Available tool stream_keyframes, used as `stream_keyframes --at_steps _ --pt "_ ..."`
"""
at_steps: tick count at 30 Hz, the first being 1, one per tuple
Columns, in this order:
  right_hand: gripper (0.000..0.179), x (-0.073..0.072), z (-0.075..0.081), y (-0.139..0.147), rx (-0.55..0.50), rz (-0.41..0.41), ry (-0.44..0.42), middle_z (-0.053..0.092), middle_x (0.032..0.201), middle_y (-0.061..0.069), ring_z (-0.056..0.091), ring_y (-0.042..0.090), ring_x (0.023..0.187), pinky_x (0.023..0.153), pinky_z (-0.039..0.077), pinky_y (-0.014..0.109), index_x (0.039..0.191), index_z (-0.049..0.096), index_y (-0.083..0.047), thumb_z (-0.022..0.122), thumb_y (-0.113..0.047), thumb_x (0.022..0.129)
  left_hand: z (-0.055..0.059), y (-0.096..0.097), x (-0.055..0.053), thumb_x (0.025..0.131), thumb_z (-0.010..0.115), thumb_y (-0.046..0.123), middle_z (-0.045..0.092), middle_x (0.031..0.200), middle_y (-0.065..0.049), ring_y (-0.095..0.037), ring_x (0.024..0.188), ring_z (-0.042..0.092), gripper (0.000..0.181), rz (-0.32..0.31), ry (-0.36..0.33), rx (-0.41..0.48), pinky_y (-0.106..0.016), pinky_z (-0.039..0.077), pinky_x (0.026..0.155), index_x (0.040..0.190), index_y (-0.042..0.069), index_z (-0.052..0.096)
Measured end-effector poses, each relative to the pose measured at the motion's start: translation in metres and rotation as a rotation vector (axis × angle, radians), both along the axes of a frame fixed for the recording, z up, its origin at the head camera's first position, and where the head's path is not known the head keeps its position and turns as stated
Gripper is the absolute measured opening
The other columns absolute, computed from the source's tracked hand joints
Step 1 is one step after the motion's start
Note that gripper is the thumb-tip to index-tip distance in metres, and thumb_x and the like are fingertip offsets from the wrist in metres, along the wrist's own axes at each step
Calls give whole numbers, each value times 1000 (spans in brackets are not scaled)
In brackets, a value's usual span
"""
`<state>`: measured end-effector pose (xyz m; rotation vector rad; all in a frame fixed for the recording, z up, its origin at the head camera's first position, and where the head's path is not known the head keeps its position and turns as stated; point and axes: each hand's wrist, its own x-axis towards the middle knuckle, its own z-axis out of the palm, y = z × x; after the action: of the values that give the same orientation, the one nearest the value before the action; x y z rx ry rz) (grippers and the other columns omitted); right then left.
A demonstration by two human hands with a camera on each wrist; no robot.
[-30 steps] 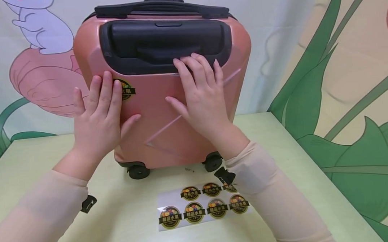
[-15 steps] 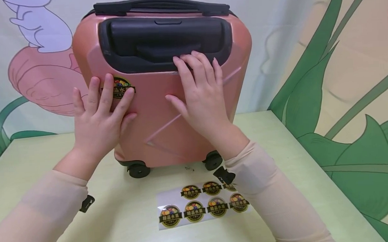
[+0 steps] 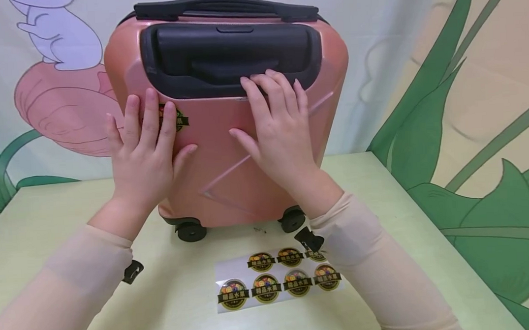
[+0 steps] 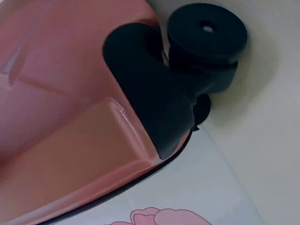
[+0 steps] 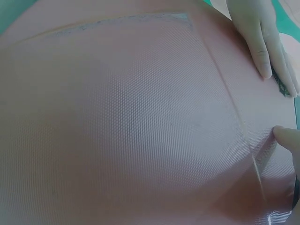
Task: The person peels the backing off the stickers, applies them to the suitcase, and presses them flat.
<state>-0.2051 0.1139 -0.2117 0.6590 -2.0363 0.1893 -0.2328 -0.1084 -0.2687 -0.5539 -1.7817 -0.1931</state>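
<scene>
A pink hard-shell suitcase stands upright on its wheels, its black handle recess facing me. Below the recess at the left, a round fruit sticker is on the shell, partly covered by the fingers of my left hand. Those fingers are straight and lie over the sticker, the thumb spread to the right. My right hand rests on the suitcase front with its fingertips at the lower edge of the recess and holds nothing. In the right wrist view, the left fingers lie at the dark sticker's edge.
A sheet of round fruit stickers lies on the pale table before the suitcase, its right end partly behind my right sleeve. Black suitcase wheels touch the tabletop. A curtain with cartoon plants hangs close behind.
My left index finger first slid right, showing more of the sticker, then came back over it. The left hand now sits slightly higher and further right. The right hand stays at the recess.
</scene>
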Motion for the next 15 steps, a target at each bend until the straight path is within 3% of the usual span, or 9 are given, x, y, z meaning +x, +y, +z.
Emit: stream_keyframes --at_steps 4,9,12,15 --pt "64 0 0 1 -8 9 6 43 130 17 29 31 129 110 9 46 134 44 -2 64 -38 85 -1 0 0 95 43 45 23 152 -7 -34 138 15 55 -18 -12 -15 -60 9 105 147 37 25" --pt "64 0 0 2 -12 14 19 44 130 17 30 31 129 110 9 46 133 45 -2 64 -38 85 -7 1 -3 94 44 46 13 154 -7 -37 139 9 55 -54 1 -77 -60 8 105 146 40 26" --pt "63 -1 0 1 -7 20 19 43 130 17 30 30 130 110 9 46 133 44 -3 63 -39 85 -15 -1 -3 93 42 53 11 155 -5 -30 140 9 60 -76 17 -124 -56 7 107 147 34 26" --pt "63 -2 -1 1 -6 21 17 43 130 16 30 30 130 110 9 46 133 44 -3 63 -39 86 -21 -3 1 93 39 54 15 155 -3 -24 141 12 63 -112 15 -188 -51 5 109 146 21 32"
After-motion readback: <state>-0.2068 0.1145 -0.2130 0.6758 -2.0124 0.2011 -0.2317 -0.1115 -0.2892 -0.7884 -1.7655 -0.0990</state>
